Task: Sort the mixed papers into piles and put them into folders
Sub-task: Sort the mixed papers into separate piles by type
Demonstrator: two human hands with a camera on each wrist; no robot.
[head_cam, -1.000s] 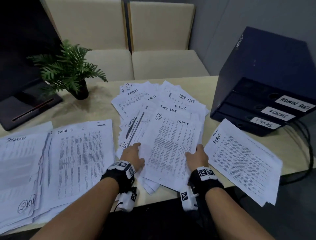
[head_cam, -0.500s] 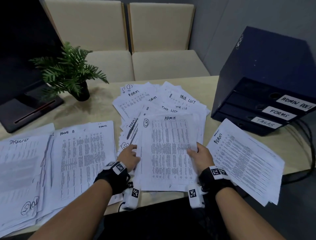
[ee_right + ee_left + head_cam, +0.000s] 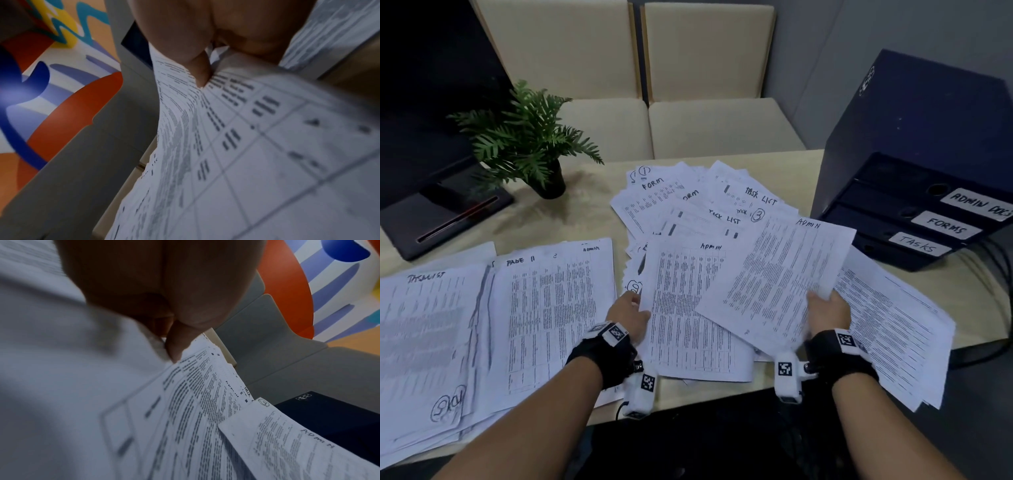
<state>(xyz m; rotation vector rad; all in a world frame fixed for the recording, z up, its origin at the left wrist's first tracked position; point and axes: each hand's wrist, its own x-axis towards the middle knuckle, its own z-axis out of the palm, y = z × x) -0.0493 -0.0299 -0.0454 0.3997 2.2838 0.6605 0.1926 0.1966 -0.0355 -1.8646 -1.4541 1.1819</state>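
The ADMIN sheet marked 3 (image 3: 777,277) had been lifted off the mixed heap (image 3: 688,202) at the middle of the table (image 3: 592,212) and was held tilted, its far corner swung to the right over the FORM pile (image 3: 893,325). It was pinched at its near right corner by the right hand (image 3: 827,313), the thumb (image 3: 202,76) being pressed on the printed face with the fingers hidden under the paper. A second ADMIN sheet (image 3: 688,308) had been uncovered beneath it. Its left edge was held by the left hand (image 3: 628,315), apparently nipped between thumb (image 3: 176,345) and curled fingers, though the wrist view was too blurred for certainty.

It was judged that one sheet had been separated for sorting and that the next of the same kind was already exposed. The ADMIN pile (image 3: 554,308) lay to the left, with the task-list pile (image 3: 421,325) beyond it, so a carry across would be needed. The labelled folders (image 3: 945,226) stood far right, untouched, and much of the heap was unsorted.

A second before, the marked sheet had lain flat on the heap between both hands; half a second before, it had been squared up and just raised. The left hand had since been taken off it.
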